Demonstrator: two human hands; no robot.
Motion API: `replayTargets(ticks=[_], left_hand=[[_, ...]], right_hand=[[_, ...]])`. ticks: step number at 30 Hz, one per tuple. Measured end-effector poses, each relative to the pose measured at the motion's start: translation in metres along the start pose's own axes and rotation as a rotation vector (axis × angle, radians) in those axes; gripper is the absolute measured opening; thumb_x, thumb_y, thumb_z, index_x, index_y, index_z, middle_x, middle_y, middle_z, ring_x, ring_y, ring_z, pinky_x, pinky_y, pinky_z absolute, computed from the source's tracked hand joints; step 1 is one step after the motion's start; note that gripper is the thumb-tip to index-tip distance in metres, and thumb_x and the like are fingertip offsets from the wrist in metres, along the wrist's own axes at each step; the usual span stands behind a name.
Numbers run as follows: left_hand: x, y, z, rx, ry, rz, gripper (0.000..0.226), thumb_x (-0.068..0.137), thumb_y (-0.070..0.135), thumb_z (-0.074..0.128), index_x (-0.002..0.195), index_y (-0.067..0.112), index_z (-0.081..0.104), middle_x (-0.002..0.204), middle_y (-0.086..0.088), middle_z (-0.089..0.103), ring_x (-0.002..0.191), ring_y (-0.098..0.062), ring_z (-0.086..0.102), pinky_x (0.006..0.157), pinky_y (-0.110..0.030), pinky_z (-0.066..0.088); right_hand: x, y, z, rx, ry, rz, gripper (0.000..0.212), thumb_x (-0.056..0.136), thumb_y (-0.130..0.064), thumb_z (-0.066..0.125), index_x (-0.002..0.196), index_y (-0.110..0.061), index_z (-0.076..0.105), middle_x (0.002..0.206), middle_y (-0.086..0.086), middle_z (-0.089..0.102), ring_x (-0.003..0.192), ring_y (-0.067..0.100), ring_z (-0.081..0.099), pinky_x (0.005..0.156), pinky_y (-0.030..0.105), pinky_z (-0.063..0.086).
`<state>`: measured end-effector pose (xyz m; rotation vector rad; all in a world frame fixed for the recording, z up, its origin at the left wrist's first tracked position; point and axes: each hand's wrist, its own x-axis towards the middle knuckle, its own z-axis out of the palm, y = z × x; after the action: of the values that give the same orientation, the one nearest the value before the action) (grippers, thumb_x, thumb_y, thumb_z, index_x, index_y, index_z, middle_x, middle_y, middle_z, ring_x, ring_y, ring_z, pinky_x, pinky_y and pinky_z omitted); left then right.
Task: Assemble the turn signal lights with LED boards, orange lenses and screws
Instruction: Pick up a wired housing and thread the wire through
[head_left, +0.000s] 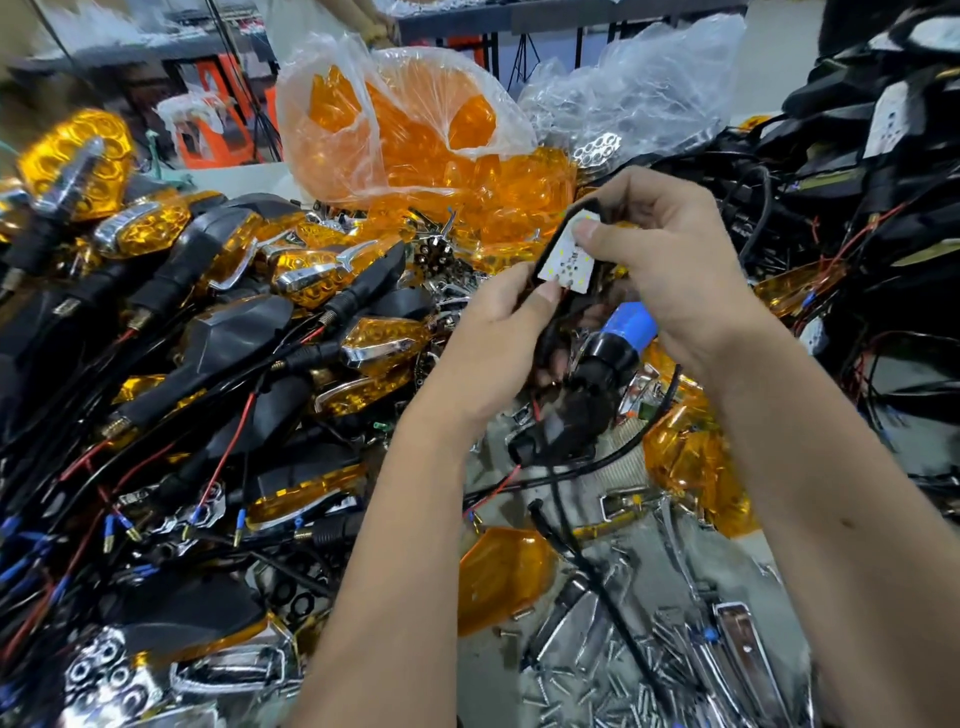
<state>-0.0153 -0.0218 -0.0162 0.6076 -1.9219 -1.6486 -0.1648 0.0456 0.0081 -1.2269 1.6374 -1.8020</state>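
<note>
A: What are the 2 hands doing, centre right of the frame?

B: They share one part. The left hand (498, 317) grips a black turn signal housing (569, 415) from the left, thumb tip against the lower edge of a white LED board (566, 254). The right hand (670, 260) pinches the board's upper end, thumb on its face, fingers curled behind.

A: Anything else in the right hand?

B: A tool with a blue and black handle (621, 338) sits under the palm, just below the board. How the fingers hold it I cannot tell.

A: And the board itself?

B: It lies tilted on the open front of the housing, between both thumbs. Red and black wires (524, 480) trail down from the housing.

A: Where are the lenses?

B: A clear plastic bag (363, 130) of orange lenses (415, 124) sits at the upper centre. 1 loose orange lens (506, 577) lies at the lower centre, between the forearms.

A: Screws?

B: A scatter of small silver screws (618, 691) at the lower right, among chrome trim pieces (740, 649).

A: The left side?

B: A heap of finished signals (208, 291) with black bodies, orange fronts and tangled leads. At the upper right, a pile of black housings (883, 156) with wires.
</note>
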Motion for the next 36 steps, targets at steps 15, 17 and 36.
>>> replayTargets(ticks=[15,17,36], left_hand=[[-0.0042,0.0032,-0.007,0.011,-0.019,-0.028,0.024,0.113,0.011,0.037,0.104,0.017,0.058,0.083,-0.001,0.055,0.047,0.002,0.05,0.044,-0.009,0.033],[-0.0039,0.0029,-0.0075,0.016,-0.016,-0.029,0.023,0.113,0.012,0.037,0.105,0.016,0.059,0.083,-0.002,0.055,0.048,0.001,0.05,0.045,-0.01,0.033],[-0.0049,-0.0016,-0.0006,-0.081,-0.144,-0.11,0.024,0.105,0.015,0.033,0.123,0.019,0.049,0.083,-0.011,0.066,0.057,-0.023,0.051,0.053,-0.033,0.04]], right_hand=[[-0.0001,-0.0027,-0.0068,-0.074,0.001,-0.028,0.011,0.087,0.004,0.074,0.081,-0.005,0.072,0.086,0.014,0.068,0.069,0.025,0.076,0.054,0.03,0.057],[0.0001,-0.0015,-0.0059,-0.07,0.001,-0.036,0.007,0.087,0.004,0.074,0.084,-0.002,0.072,0.089,0.017,0.069,0.07,0.025,0.076,0.055,0.029,0.057],[0.0016,-0.0002,-0.0041,-0.149,-0.265,0.156,0.02,0.082,0.007,0.075,0.069,-0.007,0.077,0.056,0.0,0.065,0.047,0.014,0.05,0.042,0.019,0.039]])
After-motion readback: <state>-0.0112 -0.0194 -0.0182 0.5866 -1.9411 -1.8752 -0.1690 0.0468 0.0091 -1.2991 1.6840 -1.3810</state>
